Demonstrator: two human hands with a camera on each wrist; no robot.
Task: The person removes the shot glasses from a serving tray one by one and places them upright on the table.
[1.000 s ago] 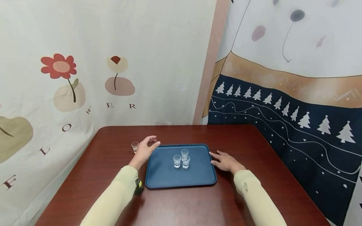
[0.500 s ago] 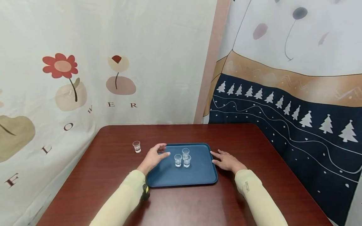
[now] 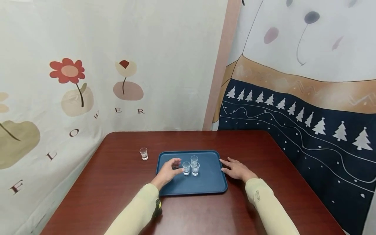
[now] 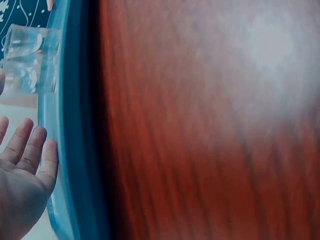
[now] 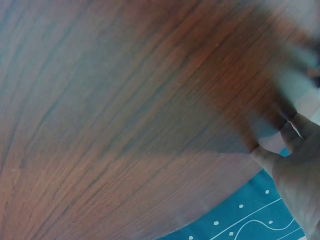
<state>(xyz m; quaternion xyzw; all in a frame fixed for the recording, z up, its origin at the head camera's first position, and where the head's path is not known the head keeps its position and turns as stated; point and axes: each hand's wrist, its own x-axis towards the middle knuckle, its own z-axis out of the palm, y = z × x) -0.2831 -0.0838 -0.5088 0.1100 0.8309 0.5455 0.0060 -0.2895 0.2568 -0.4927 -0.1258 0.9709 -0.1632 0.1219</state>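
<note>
Three clear shot glasses stand grouped on a blue tray (image 3: 176, 189): a left glass (image 3: 186, 168), a back glass (image 3: 194, 159) and a front right glass (image 3: 195, 169). My left hand (image 3: 168, 172) is over the tray's left part, fingers loosely bent and spread, thumb tip right at the left glass. In the left wrist view the palm of that hand (image 4: 22, 195) shows, with glasses (image 4: 31, 42) ahead of the fingers. My right hand (image 3: 238, 170) lies beside the tray's right rim, fingers extended, fingertips at the rim; its fingers (image 5: 265, 157) touch the table in the right wrist view.
Another clear shot glass (image 3: 144, 153) stands on the reddish-brown wooden table (image 3: 123, 182), left of the tray. Printed cloths hang behind the table (image 3: 164, 65) and along its right side (image 3: 279, 130).
My left hand has moved right, from near the lone glass at the left, across the tray's left rim to the grouped glasses. The right hand stays at the right rim.
</note>
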